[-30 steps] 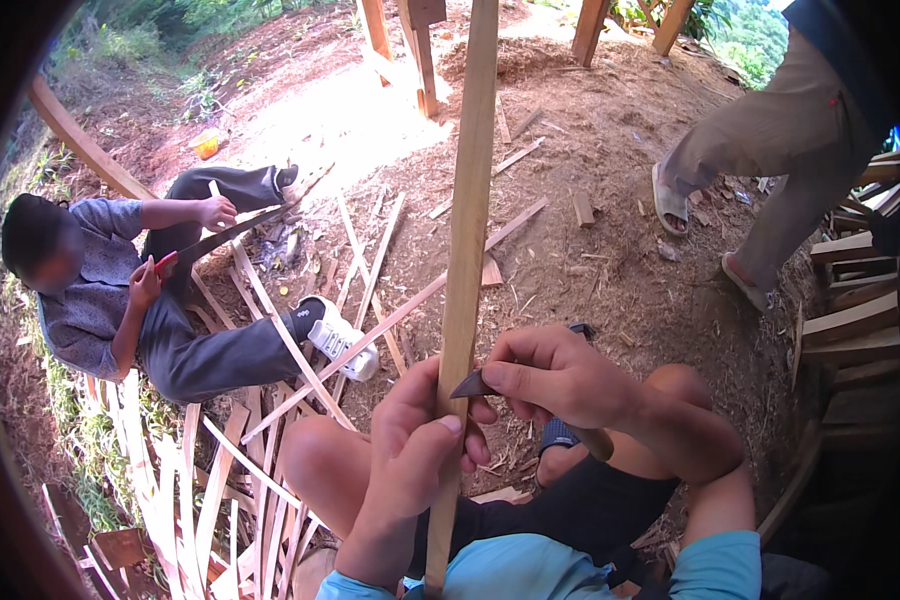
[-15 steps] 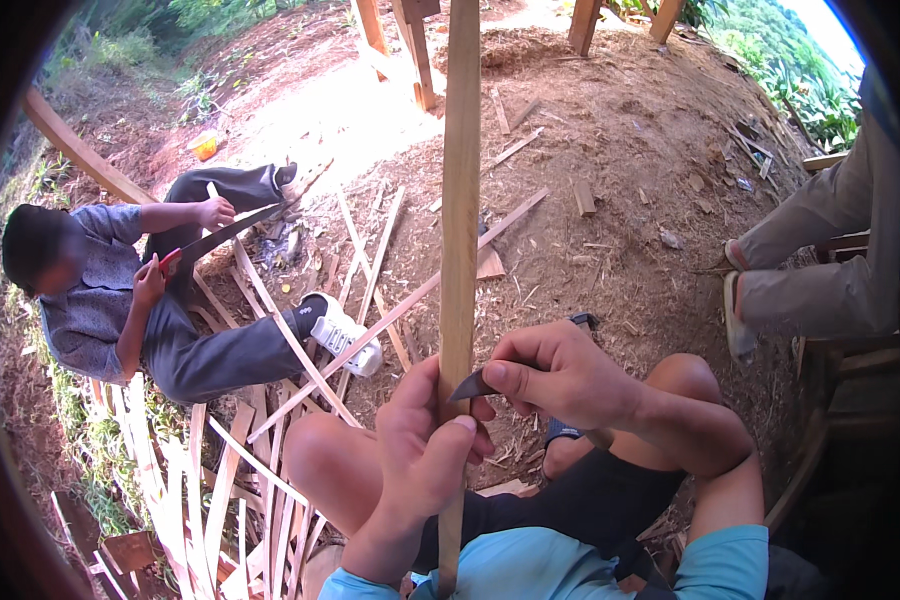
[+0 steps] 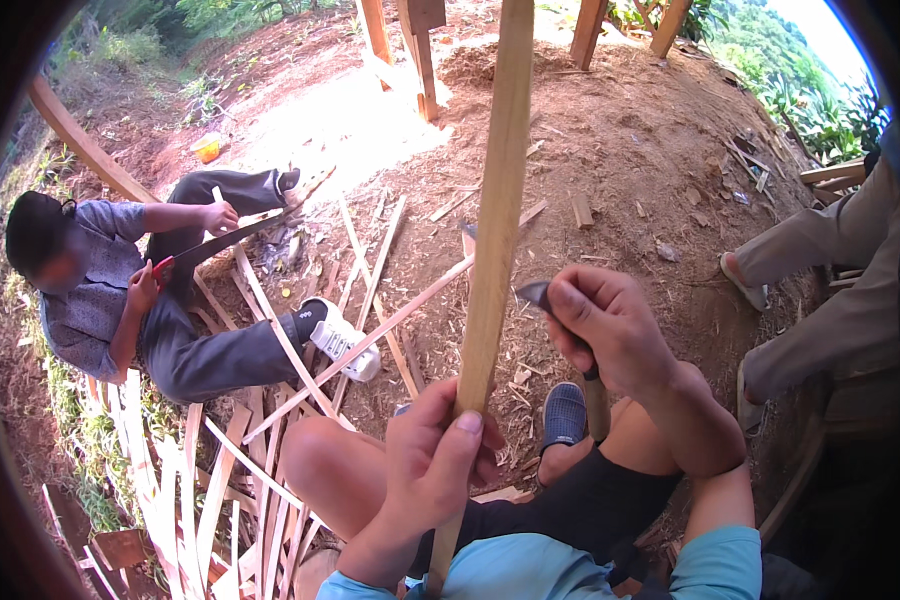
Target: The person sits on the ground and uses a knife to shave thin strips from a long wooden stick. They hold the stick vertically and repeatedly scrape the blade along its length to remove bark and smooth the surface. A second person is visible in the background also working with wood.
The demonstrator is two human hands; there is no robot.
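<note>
- Biggest thing on my feed is the heap of loose wood strips [image 3: 189, 480] on the ground off to the left. Thin, flat and tangled, so I'd guess each is light but prone to snagging on its neighbours.
- Next, the long wooden strip [image 3: 500, 200] in hand. It's close to upright, top tilted a little right and running past the upper edge of my view, lower end down by the lap and blue shirt. Looks dry and sawn to me: light, stiff enough not to sag, maybe a bit whippy up top. Not slippery, I reckon, but the edges could leave splinters. I'd take hold low on the flat faces like here, though that long top probably wants to sway.
- Then the knife [image 3: 535, 294], dark blade, just right of the strip and not touching it. Small and rigid, so weight shouldn't be an issue; the edge is. I'd hold it by the handle or the blunt back of the blade.
- Left fingers [image 3: 438, 402]: wrapped around the strip, thumb flat on the near face.
- Right fingers [image 3: 575, 305]: pinching the knife near the blade, with the handle hanging below.
</note>
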